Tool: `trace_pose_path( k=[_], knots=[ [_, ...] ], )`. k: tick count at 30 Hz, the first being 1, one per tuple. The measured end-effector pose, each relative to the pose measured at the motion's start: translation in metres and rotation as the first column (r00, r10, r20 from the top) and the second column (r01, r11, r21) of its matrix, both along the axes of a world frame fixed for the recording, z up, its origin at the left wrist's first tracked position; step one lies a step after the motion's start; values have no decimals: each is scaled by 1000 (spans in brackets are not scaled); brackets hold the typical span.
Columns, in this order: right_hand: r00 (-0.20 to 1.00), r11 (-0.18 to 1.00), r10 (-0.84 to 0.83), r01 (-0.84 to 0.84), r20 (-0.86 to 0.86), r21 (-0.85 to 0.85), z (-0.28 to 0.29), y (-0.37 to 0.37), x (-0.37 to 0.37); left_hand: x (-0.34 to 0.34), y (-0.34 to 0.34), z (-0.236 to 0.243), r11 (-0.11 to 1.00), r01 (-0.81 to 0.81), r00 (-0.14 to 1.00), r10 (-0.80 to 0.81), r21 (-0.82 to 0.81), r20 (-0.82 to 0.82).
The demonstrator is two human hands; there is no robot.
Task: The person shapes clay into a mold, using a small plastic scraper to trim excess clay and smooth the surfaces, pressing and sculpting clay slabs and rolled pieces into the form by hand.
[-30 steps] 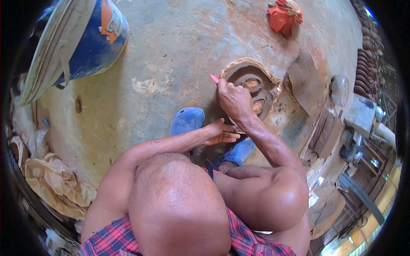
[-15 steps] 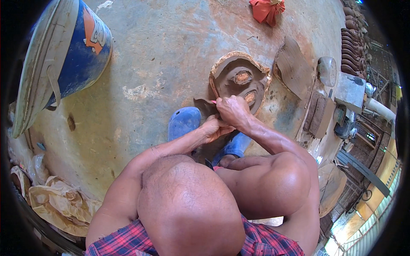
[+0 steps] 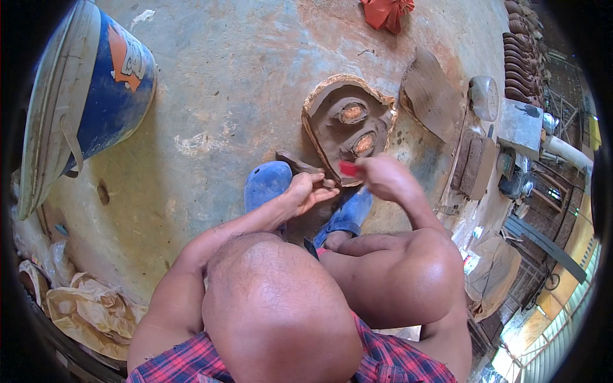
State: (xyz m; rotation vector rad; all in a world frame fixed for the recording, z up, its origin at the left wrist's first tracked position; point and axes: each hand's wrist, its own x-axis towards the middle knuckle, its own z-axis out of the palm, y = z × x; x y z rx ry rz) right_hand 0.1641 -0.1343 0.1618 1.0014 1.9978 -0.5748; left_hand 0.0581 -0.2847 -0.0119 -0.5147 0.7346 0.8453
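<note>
Two bare hands work low over the concrete floor (image 3: 204, 83). Fingers closed, the right hand (image 3: 386, 179) is clamped on a small red tool (image 3: 349, 168), which points to its nine o'clock. Farther that way, the left hand (image 3: 310, 193) has thumb and fingers a little apart, with the end of a grey clay strip (image 3: 295, 161) between them; whether they pinch it, I cannot tell. The strip runs off toward ten o'clock. At the right hand's eleven o'clock sits a rough-rimmed form (image 3: 310, 121) lined with grey clay, two raised oval rings inside it showing orange centres. One blue shoe (image 3: 267, 185) is at the left hand's nine o'clock, its mate (image 3: 350, 214) at four. Outward from both hands, a ridged clay slab (image 3: 434, 96) lies at two o'clock, a brown block (image 3: 472, 166) at three, a red cloth bundle (image 3: 388, 13) near twelve and a large blue bucket (image 3: 128, 83) at ten.
</note>
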Motion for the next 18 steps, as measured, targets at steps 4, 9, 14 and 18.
trace_pose_path(
  k=[4, 9, 14, 18],
  knots=[
    [889, 901, -409, 429, -204, 65, 15, 27, 86, -34, -8, 27, 932, 323, 946, -314, 165, -78],
    [920, 768, -259, 382, -295, 515, 9, 8, 136, -73, 8, 73, 496, 774, 628, -685, 395, -371],
    [440, 913, -273, 398, -855, -87, -14, -16, 66, -64, 62, 113, -21, 922, 279, -654, 386, -703],
    [310, 692, -633, 639, -710, -337, -30, -32, 64, -52, 96, 117, 45, 939, 313, -519, 341, -795]
  ],
)
